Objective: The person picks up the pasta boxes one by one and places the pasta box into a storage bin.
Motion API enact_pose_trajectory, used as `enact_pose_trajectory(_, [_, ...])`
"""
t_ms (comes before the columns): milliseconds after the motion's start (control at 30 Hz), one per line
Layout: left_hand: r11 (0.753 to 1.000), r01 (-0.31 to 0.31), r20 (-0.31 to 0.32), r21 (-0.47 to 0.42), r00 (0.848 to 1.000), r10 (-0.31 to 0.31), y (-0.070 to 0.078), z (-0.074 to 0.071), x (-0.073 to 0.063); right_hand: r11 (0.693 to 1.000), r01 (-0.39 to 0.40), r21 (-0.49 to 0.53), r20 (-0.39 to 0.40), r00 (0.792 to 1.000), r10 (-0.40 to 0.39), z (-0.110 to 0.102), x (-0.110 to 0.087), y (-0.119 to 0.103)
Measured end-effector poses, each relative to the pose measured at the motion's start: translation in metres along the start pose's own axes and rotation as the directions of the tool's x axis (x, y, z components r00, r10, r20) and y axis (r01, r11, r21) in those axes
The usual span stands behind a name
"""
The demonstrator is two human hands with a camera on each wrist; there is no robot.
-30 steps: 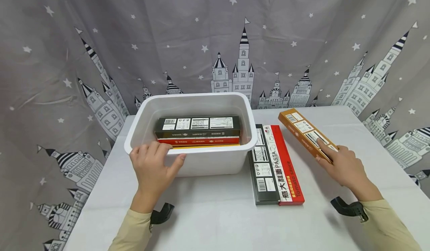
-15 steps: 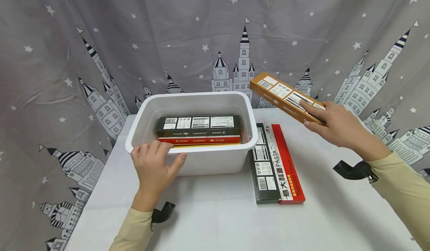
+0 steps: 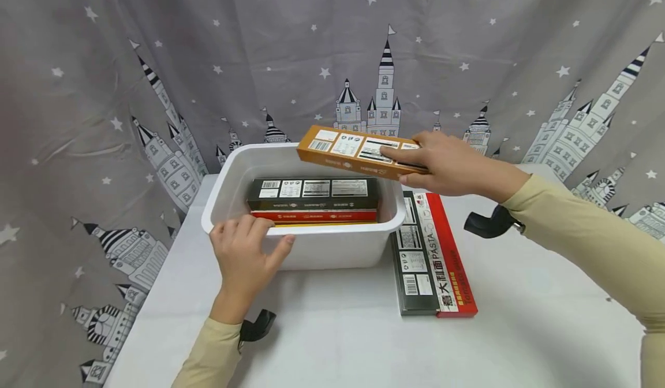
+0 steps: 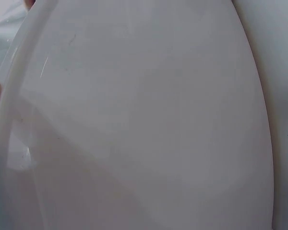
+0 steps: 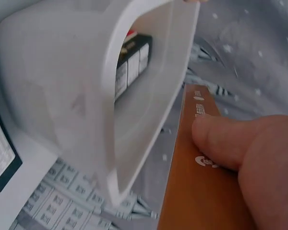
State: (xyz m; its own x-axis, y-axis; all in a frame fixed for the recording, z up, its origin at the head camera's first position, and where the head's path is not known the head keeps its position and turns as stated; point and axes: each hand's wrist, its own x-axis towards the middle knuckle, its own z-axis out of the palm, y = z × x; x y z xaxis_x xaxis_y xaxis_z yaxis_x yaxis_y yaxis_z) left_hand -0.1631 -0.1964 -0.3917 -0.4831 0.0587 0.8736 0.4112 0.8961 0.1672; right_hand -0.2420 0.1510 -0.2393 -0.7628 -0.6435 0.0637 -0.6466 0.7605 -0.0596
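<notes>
My right hand (image 3: 441, 163) grips the right end of an orange pasta box (image 3: 358, 151), held tilted above the back right of a white plastic bin (image 3: 322, 252). The right wrist view shows the thumb pressed along the side of the orange box (image 5: 197, 182). With its fingers hooked over the bin's front rim, my left hand (image 3: 244, 261) holds the bin, thumb along the outer wall. Inside lie a black box (image 3: 314, 194), a red box (image 3: 314, 216) and a yellow edge below them. The left wrist view is filled by the bin's wall (image 4: 153, 105).
To the right of the bin, a black pasta box (image 3: 418, 284) and a red tomato sauce pasta box (image 3: 457, 278) lie side by side on the white table (image 3: 353, 342). A grey curtain (image 3: 291, 53) with castles and stars hangs behind.
My right hand has lifted the orange box from the table's right side and carried it left, over the bin. The left hand stays on the rim.
</notes>
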Motion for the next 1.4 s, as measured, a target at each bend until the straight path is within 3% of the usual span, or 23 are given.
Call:
enact_pose_trajectory(333, [1.000,0.020,0.028,0.009,0.999,-0.020,-0.001,0.000,0.000,0.988,0.145,-0.056,0.149,0.980,-0.135,0.010,0.040,-0.041])
enact_pose_trajectory(600, [1.000,0.009,0.006,0.018,1.000,-0.009,0.001,-0.001,0.001,0.962,0.257,-0.087,0.188,0.953,-0.238,0.017,0.062,-0.064])
enact_pose_trajectory(867, [1.000,0.000,0.002,0.028,1.000,0.000,0.001,-0.001,0.000,0.960,0.254,-0.116,0.338,0.919,-0.202,0.032,0.083,-0.085])
enact_pose_trajectory(1100, [1.000,-0.001,0.001,0.017,1.000,0.001,0.002,0.000,0.000,0.951,0.286,-0.117,0.413,0.885,-0.215,0.046,0.099,-0.102])
enact_pose_trajectory(1400, [1.000,-0.007,-0.004,0.023,1.000,0.007,0.001,0.000,0.000,0.964,0.243,-0.105,0.446,0.878,-0.172,0.052,0.108,-0.108])
